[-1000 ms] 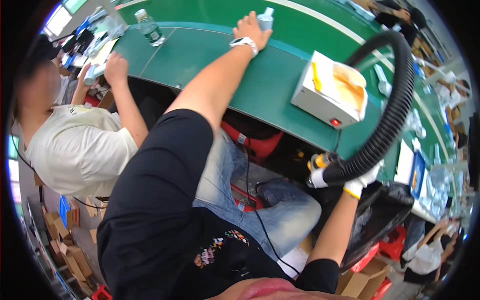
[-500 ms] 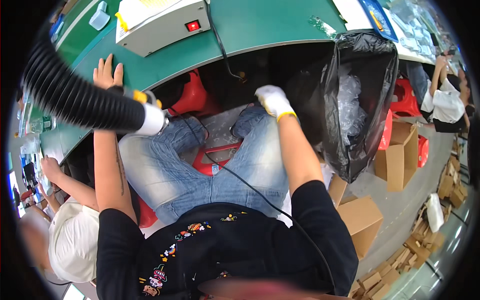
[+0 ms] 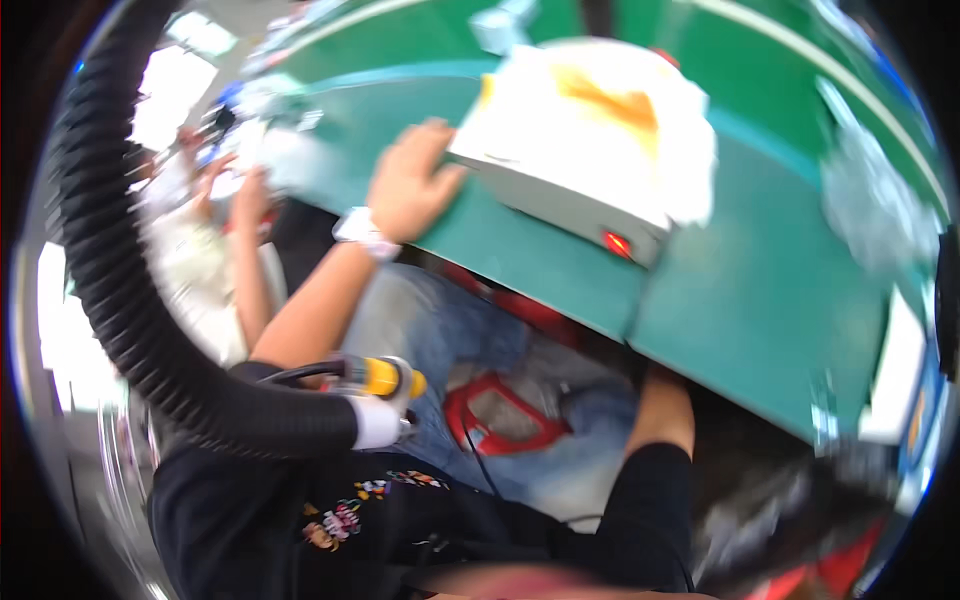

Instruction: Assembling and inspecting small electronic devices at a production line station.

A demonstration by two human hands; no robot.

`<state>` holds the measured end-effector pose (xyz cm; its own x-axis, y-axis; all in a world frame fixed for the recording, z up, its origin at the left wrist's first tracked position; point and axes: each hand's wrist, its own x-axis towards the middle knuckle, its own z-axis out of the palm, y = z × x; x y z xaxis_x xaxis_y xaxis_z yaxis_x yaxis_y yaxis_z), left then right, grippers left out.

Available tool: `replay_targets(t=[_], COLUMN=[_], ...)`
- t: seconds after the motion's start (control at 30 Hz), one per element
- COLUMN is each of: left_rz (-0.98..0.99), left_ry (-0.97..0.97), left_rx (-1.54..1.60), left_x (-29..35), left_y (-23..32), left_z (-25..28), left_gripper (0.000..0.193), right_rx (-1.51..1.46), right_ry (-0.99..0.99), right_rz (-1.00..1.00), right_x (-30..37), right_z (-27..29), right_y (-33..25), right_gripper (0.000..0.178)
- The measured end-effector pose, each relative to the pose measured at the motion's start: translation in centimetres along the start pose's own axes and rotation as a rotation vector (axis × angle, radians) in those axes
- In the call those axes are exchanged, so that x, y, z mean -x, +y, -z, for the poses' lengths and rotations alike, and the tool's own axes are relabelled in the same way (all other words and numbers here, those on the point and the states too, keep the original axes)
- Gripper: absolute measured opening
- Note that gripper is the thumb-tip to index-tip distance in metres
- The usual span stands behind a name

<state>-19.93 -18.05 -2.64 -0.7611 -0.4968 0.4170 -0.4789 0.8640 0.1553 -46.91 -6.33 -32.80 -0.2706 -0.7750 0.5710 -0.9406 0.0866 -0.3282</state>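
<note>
My left hand (image 3: 412, 185) lies flat on the green tabletop (image 3: 560, 255), thumb apart from the fingers, holding nothing. A white band circles that wrist. Just to its right stands a pale box-shaped device (image 3: 570, 208) with a lit red switch (image 3: 617, 244) on its front. White sheet-like material with a blurred orange-yellow patch (image 3: 610, 105) covers its top. My right forearm (image 3: 662, 410) reaches under the front edge of the table. The tabletop hides my right hand and whatever it may touch.
A black corrugated hose (image 3: 115, 270) with a white end (image 3: 378, 422) and a yellow fitting (image 3: 385, 378) hangs at left. Clear plastic (image 3: 880, 205) lies on the table at right. A dark plastic bag (image 3: 800, 530) is at lower right. Another person (image 3: 195, 265) works at left.
The view has swung, bringing the device toward the middle. My gloved right hand has gone from beside my knee to under the tabletop. My left hand remains on the table.
</note>
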Motion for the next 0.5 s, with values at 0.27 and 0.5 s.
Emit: replay_targets(t=[0.27,0.5], left_rz=[0.219,0.162], left_ry=[-0.095,-0.255], left_rx=[-0.112,-0.879], left_x=[3.5,-1.0], left_y=[-0.2,5.8], left_z=[3.3,5.1], left_gripper=[0.056,0.059], right_rx=[-0.005,0.315], right_ry=[0.115,0.056], right_rz=[0.226,0.242], right_x=[-3.1,10.6], right_z=[-8.6,-3.3], right_y=[0.5,10.1], right_gripper=[0.046,0.053])
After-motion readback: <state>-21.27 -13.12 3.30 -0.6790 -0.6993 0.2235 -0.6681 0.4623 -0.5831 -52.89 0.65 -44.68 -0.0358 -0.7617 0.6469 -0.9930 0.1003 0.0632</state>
